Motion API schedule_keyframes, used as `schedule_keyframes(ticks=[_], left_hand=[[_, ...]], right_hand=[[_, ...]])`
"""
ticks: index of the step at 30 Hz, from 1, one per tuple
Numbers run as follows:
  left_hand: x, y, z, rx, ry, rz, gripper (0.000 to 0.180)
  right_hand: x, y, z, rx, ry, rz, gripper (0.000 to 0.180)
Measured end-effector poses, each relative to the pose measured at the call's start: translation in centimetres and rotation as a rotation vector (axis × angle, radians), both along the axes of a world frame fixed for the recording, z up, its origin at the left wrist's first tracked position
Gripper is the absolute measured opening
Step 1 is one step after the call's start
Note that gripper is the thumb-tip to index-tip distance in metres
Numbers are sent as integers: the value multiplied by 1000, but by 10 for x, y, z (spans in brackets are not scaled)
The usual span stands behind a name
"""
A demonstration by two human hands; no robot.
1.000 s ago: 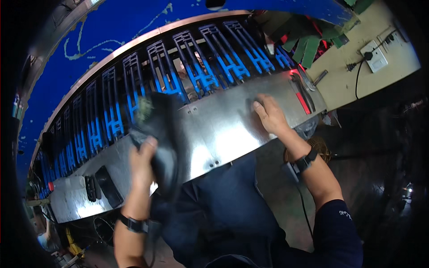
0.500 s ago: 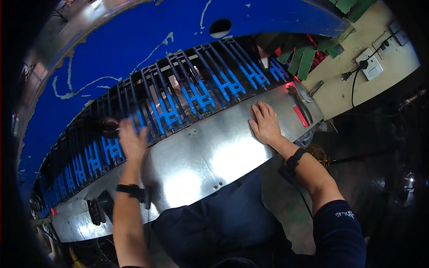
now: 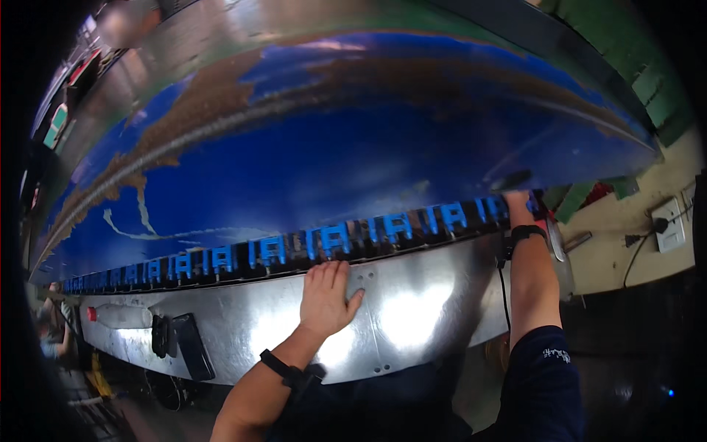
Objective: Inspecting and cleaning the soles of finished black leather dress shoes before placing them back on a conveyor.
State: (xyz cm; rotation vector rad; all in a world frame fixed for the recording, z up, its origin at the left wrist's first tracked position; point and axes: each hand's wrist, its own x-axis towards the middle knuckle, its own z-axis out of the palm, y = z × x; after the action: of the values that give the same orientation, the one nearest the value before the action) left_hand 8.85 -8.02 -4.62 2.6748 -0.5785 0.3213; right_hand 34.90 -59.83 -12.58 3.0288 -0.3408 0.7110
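At the centre of the frame, the left hand [image 3: 329, 298] rests palm down on the long, polished sheet-steel shelf [image 3: 464, 313]. Its four fingers lie side by side, extended, with the thumb set apart to the right; the fingertips are at the shelf's back edge, just beside the row of blue-painted metal brackets [image 3: 335, 239]. From where I stand I cannot tell whether they touch a bracket.

At right of centre, the right hand [image 3: 518, 199] reaches beneath the lower edge of the large, curved blue metal panel [image 3: 294, 177], at the right end of the row. Its fingers are hidden, so I cannot tell its grip. A black wristband [image 3: 526, 233] is worn on that arm.

The brackets run from the left of the frame to right of centre, below the panel, whose paint is worn to brown along a ridge. On the shelf at lower left lie a clear bottle with a red cap [image 3: 125, 317], a small black object [image 3: 159, 336] and a flat, black, rectangular object [image 3: 193, 346]. At the right edge, a black plug [image 3: 658, 223] sits in a white wall socket [image 3: 672, 234].
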Motion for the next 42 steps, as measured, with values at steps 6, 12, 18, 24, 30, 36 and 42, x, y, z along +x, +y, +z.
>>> schedule_keyframes(ticks=[6,12,18,24,30,36,42], left_hand=[[-4,-2,12,19,-16,20,60],[-5,5,-3,4,61,51,67],[-27,-10,42,-159,414,18,71],[-42,-106,266,-121,-153,-487,50],[46,-138,399,-16,-566,-22,58],[172,-103,389,239,-224,104,56],[249,-156,397,478,-200,8,59]], right_hand=[[27,63,12,285,116,74,70],[-107,142,119,891,262,69,70],[-312,131,117,2330,236,82,23],[-382,139,97,1260,89,254,54],[-374,164,100,730,-262,572,59],[-363,174,83,666,-391,569,62],[-363,163,72,630,-364,510,61]])
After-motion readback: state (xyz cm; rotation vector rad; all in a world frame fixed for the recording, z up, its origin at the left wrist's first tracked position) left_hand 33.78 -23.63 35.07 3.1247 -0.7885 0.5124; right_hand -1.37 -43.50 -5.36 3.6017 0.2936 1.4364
